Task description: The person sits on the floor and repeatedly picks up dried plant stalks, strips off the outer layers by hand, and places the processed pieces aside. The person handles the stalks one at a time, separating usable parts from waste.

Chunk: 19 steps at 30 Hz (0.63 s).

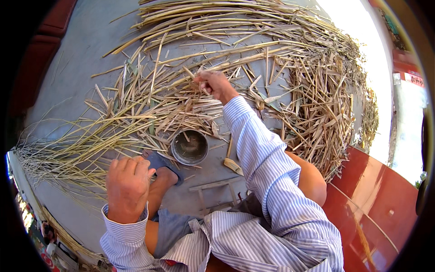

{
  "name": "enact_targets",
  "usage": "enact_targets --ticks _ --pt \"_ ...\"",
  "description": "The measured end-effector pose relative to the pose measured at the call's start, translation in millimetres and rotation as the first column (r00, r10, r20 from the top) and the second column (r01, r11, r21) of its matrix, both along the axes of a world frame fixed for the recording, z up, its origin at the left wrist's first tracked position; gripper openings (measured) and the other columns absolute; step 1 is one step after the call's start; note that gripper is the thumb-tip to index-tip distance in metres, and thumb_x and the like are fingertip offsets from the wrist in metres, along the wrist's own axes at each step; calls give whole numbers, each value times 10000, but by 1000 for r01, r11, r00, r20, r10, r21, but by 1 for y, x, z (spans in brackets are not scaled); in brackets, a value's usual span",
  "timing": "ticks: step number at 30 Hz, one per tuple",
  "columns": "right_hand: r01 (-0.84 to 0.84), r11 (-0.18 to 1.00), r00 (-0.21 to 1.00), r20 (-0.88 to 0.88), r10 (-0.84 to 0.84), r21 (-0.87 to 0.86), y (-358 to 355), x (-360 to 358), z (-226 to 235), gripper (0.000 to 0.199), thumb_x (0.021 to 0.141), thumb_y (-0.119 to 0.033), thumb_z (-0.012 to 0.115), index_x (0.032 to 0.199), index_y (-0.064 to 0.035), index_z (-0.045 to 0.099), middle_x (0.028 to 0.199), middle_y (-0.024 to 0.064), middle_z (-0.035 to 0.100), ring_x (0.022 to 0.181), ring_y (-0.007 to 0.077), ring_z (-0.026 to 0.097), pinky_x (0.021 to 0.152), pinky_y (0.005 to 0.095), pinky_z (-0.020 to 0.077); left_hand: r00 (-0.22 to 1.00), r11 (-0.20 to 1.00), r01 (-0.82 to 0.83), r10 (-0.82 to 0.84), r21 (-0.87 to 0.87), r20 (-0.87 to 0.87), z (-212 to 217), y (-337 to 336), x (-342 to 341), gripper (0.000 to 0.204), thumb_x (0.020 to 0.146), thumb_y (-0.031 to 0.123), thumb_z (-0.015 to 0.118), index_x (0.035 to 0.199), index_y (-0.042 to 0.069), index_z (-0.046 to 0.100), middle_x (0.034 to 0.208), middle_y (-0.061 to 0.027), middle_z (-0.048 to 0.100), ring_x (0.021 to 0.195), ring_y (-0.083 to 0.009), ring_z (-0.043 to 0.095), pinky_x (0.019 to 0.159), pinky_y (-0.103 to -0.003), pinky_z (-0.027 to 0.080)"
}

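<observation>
My right hand (214, 85) reaches far out over a spread of dry straw-coloured reed strips (190, 99) on the grey floor, its fingers closed around one or a few of the strips. My left hand (128, 187) rests palm down on my left knee, fingers bent, holding nothing. Both arms wear a blue-and-white striped shirt. Below my left hand my foot sits in a blue sandal (158, 162).
A small round metal bowl (189, 147) stands on the floor near my foot. A pale wooden piece (233, 166) and a low wooden frame (217, 187) lie beside it. More reeds pile up at right (317, 104). A red surface (376, 195) lies at lower right.
</observation>
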State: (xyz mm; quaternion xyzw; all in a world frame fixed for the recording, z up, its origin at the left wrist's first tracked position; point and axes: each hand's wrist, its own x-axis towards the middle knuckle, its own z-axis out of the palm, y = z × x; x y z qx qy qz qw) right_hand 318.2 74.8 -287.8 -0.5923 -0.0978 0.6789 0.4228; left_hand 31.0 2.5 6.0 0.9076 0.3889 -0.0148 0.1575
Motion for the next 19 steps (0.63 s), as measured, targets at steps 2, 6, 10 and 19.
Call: enact_targets --ticks 2,6,10,19 --pt "14 995 998 69 -7 -98 26 13 -5 220 944 -169 583 961 41 646 761 99 670 503 110 569 393 233 363 1000 1000 10 -10 -23 1 -1 1 0 300 667 87 777 916 41 617 921 -104 652 813 -284 593 714 -400 435" --pt "199 974 959 224 -172 -109 56 16 -15 172 946 -97 547 1034 42 597 869 114 671 556 96 546 424 204 354 1000 999 -1 0 -54 -18 0 0 3 312 657 103 786 915 35 625 948 -115 668 841 -283 609 716 -401 442" --pt "607 776 761 -154 -630 -174 79 23 -38 152 975 -149 553 1004 -2 573 760 64 614 561 80 509 448 197 356 1000 997 14 -16 -70 -19 -1 -3 5 309 662 116 785 916 33 629 948 -122 667 847 -290 610 721 -405 444" --pt "545 813 817 -348 -461 205 55 33 5 244 983 -283 592 1064 -53 597 813 6 617 615 45 522 478 189 471 996 950 -66 43 304 82 -4 24 4 363 689 116 776 1009 28 628 1063 -122 660 926 -291 617 761 -423 448"
